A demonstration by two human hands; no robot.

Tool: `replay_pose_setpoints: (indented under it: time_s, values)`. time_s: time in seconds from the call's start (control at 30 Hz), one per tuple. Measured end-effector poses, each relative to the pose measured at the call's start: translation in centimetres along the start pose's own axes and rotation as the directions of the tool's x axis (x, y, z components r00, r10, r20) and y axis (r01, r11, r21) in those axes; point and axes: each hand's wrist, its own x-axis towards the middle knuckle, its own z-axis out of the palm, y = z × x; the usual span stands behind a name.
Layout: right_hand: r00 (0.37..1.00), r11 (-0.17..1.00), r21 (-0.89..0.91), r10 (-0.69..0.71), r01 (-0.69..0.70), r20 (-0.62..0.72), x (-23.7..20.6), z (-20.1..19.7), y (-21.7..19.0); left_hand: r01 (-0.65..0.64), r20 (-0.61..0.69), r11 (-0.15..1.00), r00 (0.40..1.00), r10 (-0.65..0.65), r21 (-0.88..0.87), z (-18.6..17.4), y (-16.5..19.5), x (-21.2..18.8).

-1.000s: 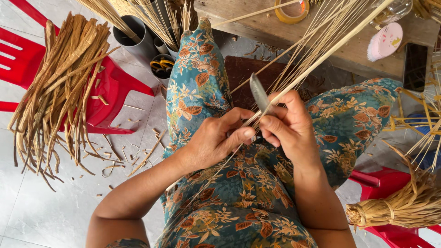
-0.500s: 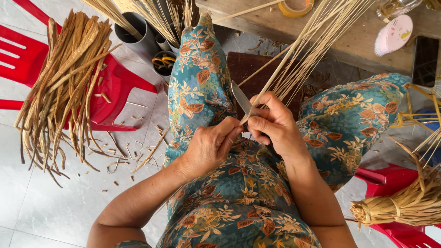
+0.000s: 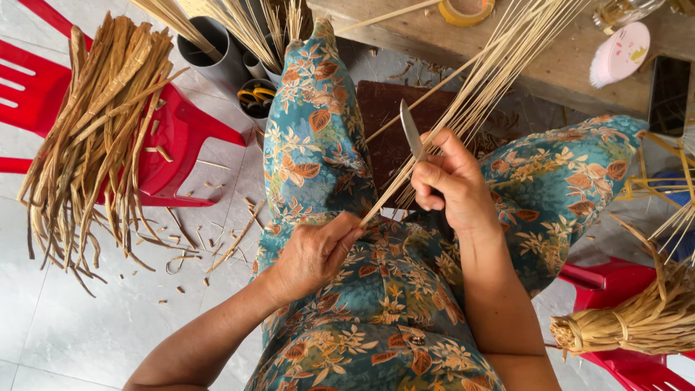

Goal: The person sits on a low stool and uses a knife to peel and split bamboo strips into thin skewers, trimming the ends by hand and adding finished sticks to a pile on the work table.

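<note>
Seated splitting of thin cane, seen from above. The left hand (image 3: 315, 253) is closed in a pinch on the near end of one pale cane strip (image 3: 434, 141), held over the lap of the floral-print trousers (image 3: 318, 156). The right hand (image 3: 452, 181) is wrapped shut around a small knife (image 3: 411, 130), blade upright beside the bundle of strips (image 3: 499, 69) that fans toward the wooden tabletop (image 3: 557, 69). A heap of brown husk strips (image 3: 98, 137) rests on a red plastic chair (image 3: 181, 137). The step in hand is judged to be paring a single strip; the next move calls for the blade to be set against the pinched strip while tension is kept
</note>
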Motion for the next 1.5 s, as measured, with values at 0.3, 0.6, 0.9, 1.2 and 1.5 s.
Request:
replay_pose_setpoints:
  time_s: [0.3, 0.6, 0.9, 1.2, 1.5]
  values:
    - [0.998, 0.981, -0.181, -0.065, 0.065, 0.004, -2.1, 1.9, -0.1, 0.045, 0.094, 0.983, 0.995, -0.028, -0.178, -1.0, 1.9, 3.2]
    - [1.000, 0.992, -0.124, 0.009, -0.006, 0.025, -2.5, 2.5, -0.5, -0.096, -0.095, 0.995, 0.991, 0.096, 0.006, 0.9, 1.7, 3.9]
    - [0.997, 0.996, -0.077, 0.058, -0.054, 0.057, -1.6, 2.6, 1.1, -0.049, -0.105, 0.999, 0.993, 0.051, 0.019, 0.9, 0.8, 2.2]
    - [0.998, 0.996, -0.067, 0.059, -0.057, 0.021, -1.4, 1.9, 1.1, -0.049, -0.091, 0.997, 0.994, 0.054, 0.054, 0.9, 0.3, 0.6]
    - [0.998, 0.994, -0.101, 0.053, -0.049, 0.038, -0.8, 0.9, 1.6, -0.032, -0.068, 0.997, 0.997, 0.037, 0.074, 0.5, -0.2, 0.4]
